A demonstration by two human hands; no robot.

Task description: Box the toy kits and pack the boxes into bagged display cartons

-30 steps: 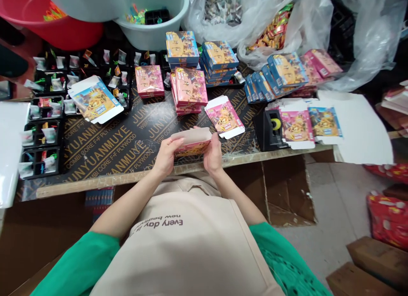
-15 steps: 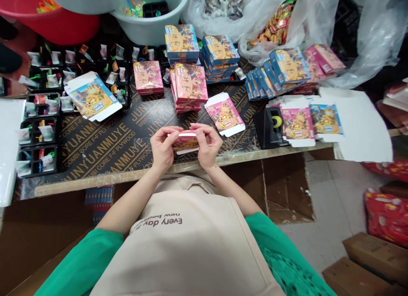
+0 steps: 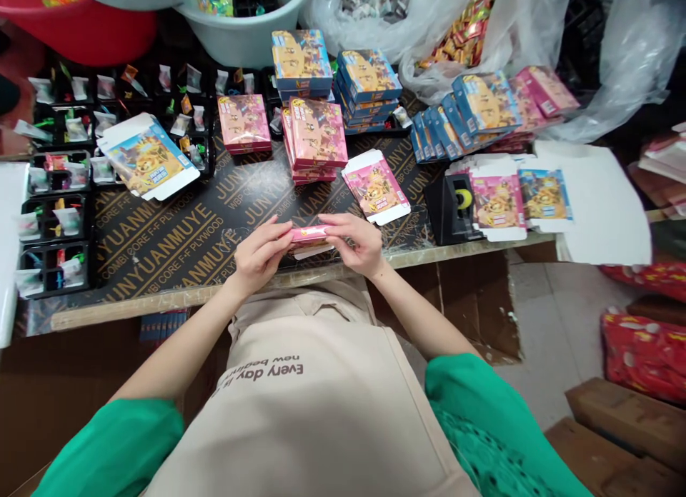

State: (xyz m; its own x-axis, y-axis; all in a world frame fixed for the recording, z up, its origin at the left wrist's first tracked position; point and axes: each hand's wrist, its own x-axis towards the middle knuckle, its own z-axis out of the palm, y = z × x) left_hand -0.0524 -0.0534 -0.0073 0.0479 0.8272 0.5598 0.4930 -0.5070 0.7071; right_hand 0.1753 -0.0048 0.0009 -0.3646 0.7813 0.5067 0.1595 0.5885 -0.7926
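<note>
A pink cardboard box stands on edge near the front of the table, its narrow printed side facing up and a white flap showing at its lower edge. My left hand grips its left end, fingers laid along the top. At the right end, my right hand holds it between thumb and fingers. Just beyond lie flat pink cartons. A stack of pink boxes rises behind my hands, with a shorter pink stack to its left.
Black trays of small packets fill the left, with flat blue cartons partly over them. Blue boxes are stacked at the back. A tape dispenser stands right, beside more flat cartons. Tubs and plastic bags line the rear.
The box's open top flap has been folded down, so its pink narrow side now faces up. My fingers have straightened and my hands have spread slightly outward along it.
</note>
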